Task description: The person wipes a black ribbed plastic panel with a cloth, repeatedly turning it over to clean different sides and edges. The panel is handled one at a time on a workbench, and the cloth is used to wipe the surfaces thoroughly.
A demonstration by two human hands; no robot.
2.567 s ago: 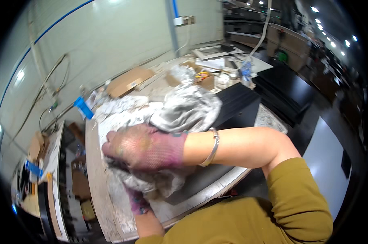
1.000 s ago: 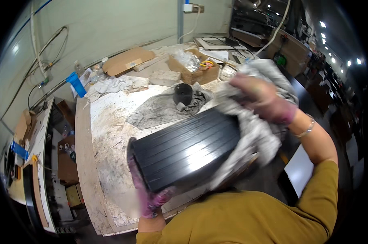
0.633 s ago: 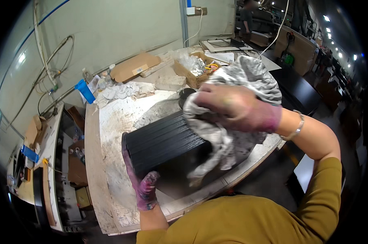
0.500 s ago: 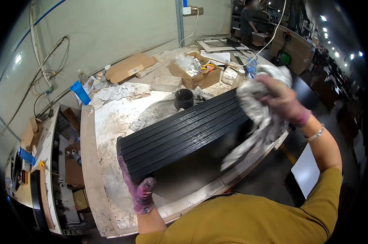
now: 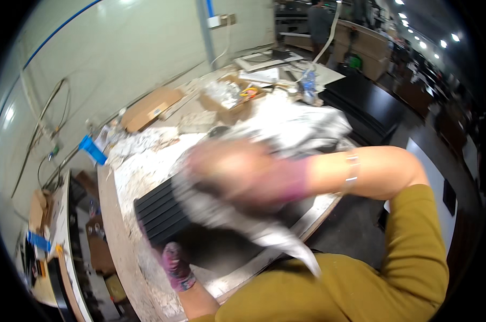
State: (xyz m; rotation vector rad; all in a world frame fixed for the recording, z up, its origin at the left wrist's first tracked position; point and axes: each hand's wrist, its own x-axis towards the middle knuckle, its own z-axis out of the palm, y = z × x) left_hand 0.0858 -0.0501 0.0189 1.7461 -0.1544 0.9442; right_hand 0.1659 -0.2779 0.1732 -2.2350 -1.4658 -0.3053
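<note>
A black ridged panel lies at a slant on the worktable, its left end showing and most of its length hidden under my right arm and the cloth. At that end my left hand, in a stained pink-purple glove, is closed round the near corner with the thumb up. My gloved right hand, smeared by motion, presses a grey-white rag over the panel's middle. Loose folds of the rag trail toward me and spread out to the far right.
On the worktable stand a cardboard box of plastic and tools, a flat cardboard piece, a blue cup, crumpled cloths and a clear bottle. Dark panels are stacked at right. A person stands far off.
My right hand has swept left with the rag, from the panel's right end to its middle. The left hand stays at the left end. The whole view has shifted slightly.
</note>
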